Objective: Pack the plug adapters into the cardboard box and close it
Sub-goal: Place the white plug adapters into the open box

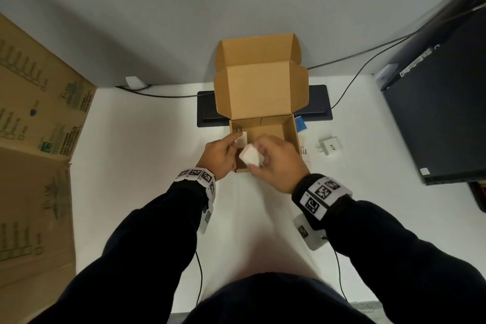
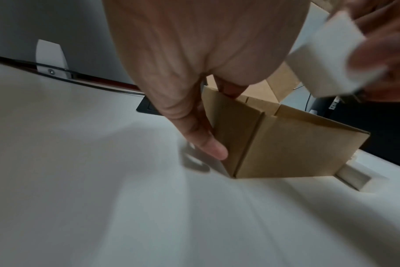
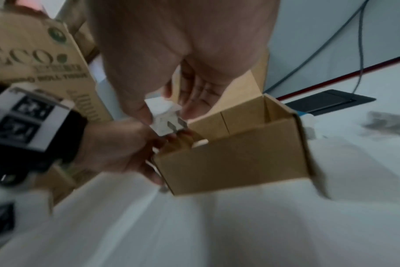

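The plug adapter [image 1: 252, 156] (white, prongs down) is pinched in the right hand [image 1: 276, 163] over the near left corner of the cardboard box [image 1: 289, 129]. The left hand [image 1: 219, 156] grips the box's left wall. Packing is under way; next, lower it inside beside the one already there.

The pictures show 1 cardboard box [image 1: 263, 123], 3 white plug adapters [image 1: 251, 156] and 2 hands [image 1: 219, 158].

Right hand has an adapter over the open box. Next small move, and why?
Probably lower the white plug adapter into the cardboard box and let go. The right hand holds it just above the near-left corner, the lid stands open, and the left hand steadies the left wall. Another adapter lies on the table to the right.
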